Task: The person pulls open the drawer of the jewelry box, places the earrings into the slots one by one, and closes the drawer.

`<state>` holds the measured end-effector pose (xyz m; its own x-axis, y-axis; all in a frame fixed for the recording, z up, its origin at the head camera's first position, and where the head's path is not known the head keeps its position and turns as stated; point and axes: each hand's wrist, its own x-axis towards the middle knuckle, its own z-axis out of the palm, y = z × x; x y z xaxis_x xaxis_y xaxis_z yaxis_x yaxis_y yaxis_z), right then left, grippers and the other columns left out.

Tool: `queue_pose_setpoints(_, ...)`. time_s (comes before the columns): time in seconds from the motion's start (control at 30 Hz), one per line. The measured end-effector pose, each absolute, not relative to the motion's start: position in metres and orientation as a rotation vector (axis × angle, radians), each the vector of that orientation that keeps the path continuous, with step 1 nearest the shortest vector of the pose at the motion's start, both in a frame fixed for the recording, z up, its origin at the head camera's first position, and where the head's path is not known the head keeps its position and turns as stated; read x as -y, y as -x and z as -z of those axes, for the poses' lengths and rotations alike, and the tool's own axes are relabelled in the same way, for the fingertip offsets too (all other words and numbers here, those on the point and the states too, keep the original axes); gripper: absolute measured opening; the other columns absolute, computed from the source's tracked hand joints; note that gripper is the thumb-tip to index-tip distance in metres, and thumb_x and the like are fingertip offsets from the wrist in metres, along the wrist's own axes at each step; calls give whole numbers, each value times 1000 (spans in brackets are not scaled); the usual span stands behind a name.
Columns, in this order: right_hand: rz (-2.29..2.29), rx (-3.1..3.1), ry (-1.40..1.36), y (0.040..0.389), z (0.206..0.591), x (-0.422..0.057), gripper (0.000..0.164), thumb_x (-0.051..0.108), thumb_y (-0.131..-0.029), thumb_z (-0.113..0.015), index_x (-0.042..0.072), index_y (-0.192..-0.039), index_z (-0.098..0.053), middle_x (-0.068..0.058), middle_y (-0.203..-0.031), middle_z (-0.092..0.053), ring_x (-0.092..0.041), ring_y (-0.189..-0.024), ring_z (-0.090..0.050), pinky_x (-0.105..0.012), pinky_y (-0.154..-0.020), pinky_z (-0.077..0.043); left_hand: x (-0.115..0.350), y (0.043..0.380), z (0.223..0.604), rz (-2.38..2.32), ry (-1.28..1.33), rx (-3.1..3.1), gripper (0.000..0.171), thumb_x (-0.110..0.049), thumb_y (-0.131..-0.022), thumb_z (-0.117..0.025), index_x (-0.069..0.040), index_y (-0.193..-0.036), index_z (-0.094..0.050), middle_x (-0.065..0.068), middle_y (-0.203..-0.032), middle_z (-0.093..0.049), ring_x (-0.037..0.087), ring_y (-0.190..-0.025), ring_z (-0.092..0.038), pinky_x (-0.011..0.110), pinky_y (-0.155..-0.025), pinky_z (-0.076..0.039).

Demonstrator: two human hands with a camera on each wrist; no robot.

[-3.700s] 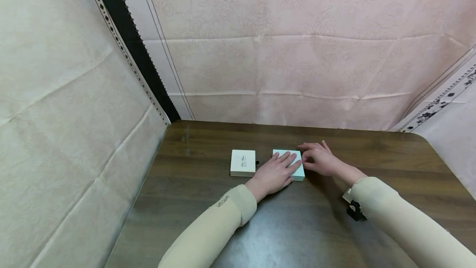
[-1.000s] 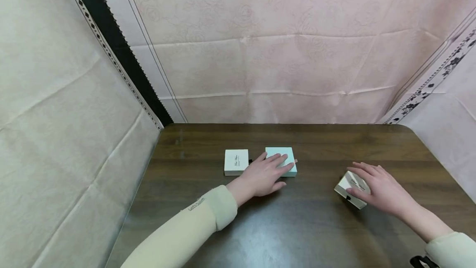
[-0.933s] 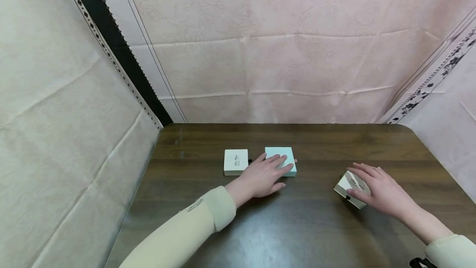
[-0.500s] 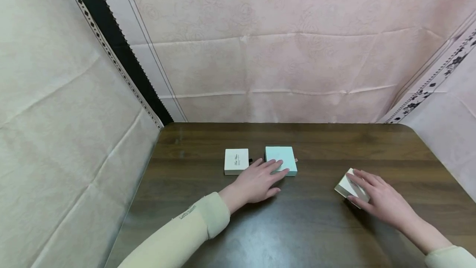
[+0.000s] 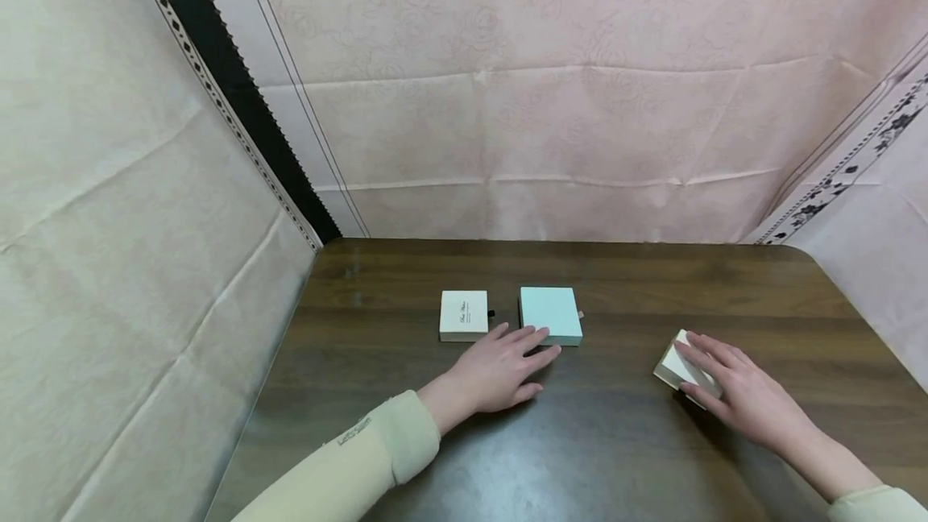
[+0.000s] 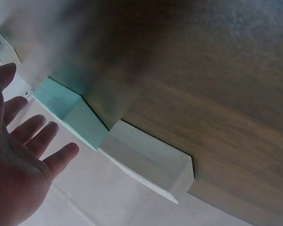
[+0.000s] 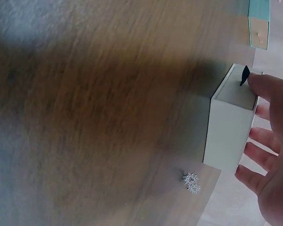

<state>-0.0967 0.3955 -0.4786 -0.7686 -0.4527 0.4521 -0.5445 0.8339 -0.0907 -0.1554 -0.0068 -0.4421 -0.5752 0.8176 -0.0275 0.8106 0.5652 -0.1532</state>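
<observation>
In the head view my left hand (image 5: 493, 373), fingers spread and nearly straight, is over the near edge of a light blue box (image 5: 548, 308). Its fingertips overlap that edge. A white box (image 5: 464, 314) with small dark lettering lies left of the blue one, a black tab at its right side. Over at the right, my right hand (image 5: 754, 397) rests on a second white box (image 5: 673, 365), fairly straight fingers across its top. The right wrist view shows the thumb right at this box's black ribbon tab (image 7: 245, 75). The fingers cover much of its lid.
All three boxes lie on a dark wooden table (image 5: 580, 449). Pale curtains (image 5: 551, 119) hang behind it and on both sides. A small silver snowflake-like piece (image 7: 192, 182) shows beside the box in the right wrist view.
My right hand has gone from beside the blue box to the white box at the right; its thumb has since shifted to the tab side. My left hand has drawn back off the blue lid.
</observation>
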Motion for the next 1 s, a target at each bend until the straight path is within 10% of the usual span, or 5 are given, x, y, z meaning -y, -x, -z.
queue_pose_setpoints(0.17, -295, 2597, -751, 98, 480, -396, 59, 35, -91, -85, 9, -141, -68, -24, -142, -64, -43, -128, -59, -8, -119, -6, 10, 151, 442, -222, 1432, 2748, 62, -53, -110, -54, -31, -166, -41, 1, -172, -38, 18, -154, -44, 46, -123, -41)
queue_pose_setpoints(0.37, -316, 2577, -809, 104, 480, -397, 61, 37, -92, -84, 14, -146, -67, -20, -146, -63, -7, -154, -36, -8, -120, -10, 14, 147, 442, -205, 1448, 2747, 61, -52, -110, -54, -31, -166, -42, 1, -172, -38, 18, -154, -43, 46, -123, -41)
queue_pose_setpoints(0.7, -274, 2585, -881, 121, 475, -393, 63, 31, -87, -88, 13, -144, -68, -20, -145, -63, -39, -127, -61, -5, -118, -11, 20, 140, 447, -211, 1445, 2729, 62, -53, -110, -54, -31, -166, -42, 1, -172, -38, 18, -156, -40, 48, -123, -41)
queue_pose_setpoints(0.87, -195, 2624, -894, 127, 471, -391, 67, 34, -91, -85, 20, -152, -62, -19, -148, -61, -43, -127, -61, -41, -109, -50, 25, 136, 449, -200, 1431, 2747, 61, -52, -110, -55, -31, -166, -43, 1, -172, -39, 17, -156, -40, 47, -123, -41)
queue_pose_setpoints(1.0, -179, 2643, -924, 131, 469, -390, 67, 33, -94, -83, 23, -156, -59, -17, -153, -57, -47, -128, -60, -61, -92, -55, 29, 134, 449, -205, 1413, 2760, 61, -52, -110, -55, -31, -165, -43, 1, -171, -39, 17, -155, -41, 47, -123, -40)
